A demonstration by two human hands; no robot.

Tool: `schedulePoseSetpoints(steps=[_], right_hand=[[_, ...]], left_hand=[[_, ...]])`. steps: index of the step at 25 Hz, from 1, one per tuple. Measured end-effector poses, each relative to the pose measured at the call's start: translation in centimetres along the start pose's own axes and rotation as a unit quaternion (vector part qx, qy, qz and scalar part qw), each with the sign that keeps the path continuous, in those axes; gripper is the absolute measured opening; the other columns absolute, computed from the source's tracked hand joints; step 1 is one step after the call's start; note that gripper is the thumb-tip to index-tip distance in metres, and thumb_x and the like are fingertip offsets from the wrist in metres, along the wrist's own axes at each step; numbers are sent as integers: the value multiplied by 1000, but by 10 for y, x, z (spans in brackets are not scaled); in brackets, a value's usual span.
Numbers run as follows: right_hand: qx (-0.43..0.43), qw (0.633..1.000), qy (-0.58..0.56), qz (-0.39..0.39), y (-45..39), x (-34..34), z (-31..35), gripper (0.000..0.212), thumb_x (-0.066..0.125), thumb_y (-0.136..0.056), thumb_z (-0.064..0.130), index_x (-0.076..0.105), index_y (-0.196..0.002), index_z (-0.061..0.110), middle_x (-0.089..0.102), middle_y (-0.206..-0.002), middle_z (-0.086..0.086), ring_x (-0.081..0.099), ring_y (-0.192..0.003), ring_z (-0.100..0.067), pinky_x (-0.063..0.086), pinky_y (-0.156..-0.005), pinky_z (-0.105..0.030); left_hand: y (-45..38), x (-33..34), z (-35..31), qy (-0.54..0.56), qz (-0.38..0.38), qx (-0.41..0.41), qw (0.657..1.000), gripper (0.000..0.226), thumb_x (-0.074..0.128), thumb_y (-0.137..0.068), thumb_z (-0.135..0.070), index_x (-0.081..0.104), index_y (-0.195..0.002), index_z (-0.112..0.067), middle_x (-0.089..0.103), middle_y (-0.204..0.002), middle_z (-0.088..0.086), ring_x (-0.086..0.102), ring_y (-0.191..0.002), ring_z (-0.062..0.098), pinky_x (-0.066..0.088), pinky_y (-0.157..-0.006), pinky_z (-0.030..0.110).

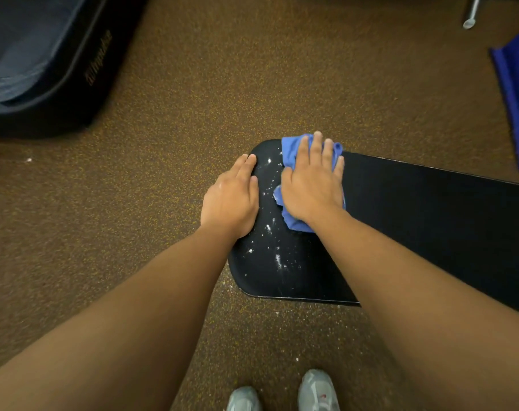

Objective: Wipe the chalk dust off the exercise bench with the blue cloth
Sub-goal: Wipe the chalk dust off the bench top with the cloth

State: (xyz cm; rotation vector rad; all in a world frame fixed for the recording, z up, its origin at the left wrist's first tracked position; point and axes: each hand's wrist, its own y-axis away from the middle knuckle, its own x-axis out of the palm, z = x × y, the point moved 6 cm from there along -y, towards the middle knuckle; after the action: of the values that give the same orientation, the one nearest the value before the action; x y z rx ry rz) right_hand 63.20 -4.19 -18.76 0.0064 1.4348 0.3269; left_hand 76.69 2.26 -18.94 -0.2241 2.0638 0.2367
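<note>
Two bare forearms reach up from the frame's bottom; left hand (231,200) and right hand (311,185) lie flat, fingers straight, mid-frame.

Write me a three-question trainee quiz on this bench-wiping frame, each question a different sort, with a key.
1. True or false: the right hand presses the cloth flat on the bench with straight fingers.
2. Where does the left hand rest? A) on the cloth B) on the bench's rounded end, at its edge C) on the floor
3. Fill in: white chalk dust shows on the bench between the two hands and toward its ____ end.

Key: 1 true; 2 B; 3 near (rounded).
</note>
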Motion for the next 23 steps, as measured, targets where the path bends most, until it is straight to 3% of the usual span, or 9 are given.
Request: schedulePoseSetpoints(steps=[5, 8, 12, 15, 18, 23], right_hand=[[-169, 984, 49, -2, 73, 8, 7, 65, 13, -93, 37, 7, -152, 9, 3, -161, -13, 1, -148, -29, 10, -117, -50], [-144, 987, 65, 22, 73, 9, -12, 64, 13, -94, 36, 4, -152, 10, -1, -161, -11, -2, -148, -28, 10, -118, -51], [-65, 997, 20, 18, -2, -2, 25, 62, 23, -99, 32, 0, -152, 8, -7, -161, -12, -8, -147, -29, 1, -118, -50], [-138, 989, 46, 10, 17, 6, 38, 62, 24, -98, 32, 5, -152, 8, -1, -162, -11, -3, -148, -29, 6, -117, -49], [-208, 976, 55, 17, 69, 5, 7, 63, 19, -95, 35, 10, -152, 10, 3, -162, -9, 0, -148, -26, 10, -118, -48], [-55, 998, 33, 29, 8, -3, -2, 62, 22, -100, 34, -2, -152, 8, -9, -161, -12, -10, -147, -28, 0, -118, -48]], left_hand=[[-2, -2, 5, 85, -10, -2, 996, 45, 30, -101, -31, 40, -145, -24, 39, -153, -5, 39, -137, 16, 31, -107, 32], [-8, -11, 12, 126, 7, -12, 992, 50, 26, -96, -39, 49, -139, -26, 50, -144, -5, 43, -133, 15, 30, -103, 28], [-14, -12, 12, 95, 20, -19, 995, 56, 20, -92, -45, 52, -135, -30, 57, -137, -1, 48, -126, 20, 36, -100, 34], [-17, -10, 13, 68, 5, -27, 997, 56, 16, -91, -48, 56, -129, -34, 63, -128, 3, 55, -118, 25, 41, -94, 38], [-14, -12, 9, 61, 5, -40, 997, 46, 25, -99, -41, 51, -135, -31, 58, -134, 3, 50, -124, 24, 38, -97, 37], [-2, 0, 1, 36, 11, -3, 999, 48, 32, -100, -31, 34, -148, -23, 36, -154, -4, 37, -137, 19, 33, -106, 37]])
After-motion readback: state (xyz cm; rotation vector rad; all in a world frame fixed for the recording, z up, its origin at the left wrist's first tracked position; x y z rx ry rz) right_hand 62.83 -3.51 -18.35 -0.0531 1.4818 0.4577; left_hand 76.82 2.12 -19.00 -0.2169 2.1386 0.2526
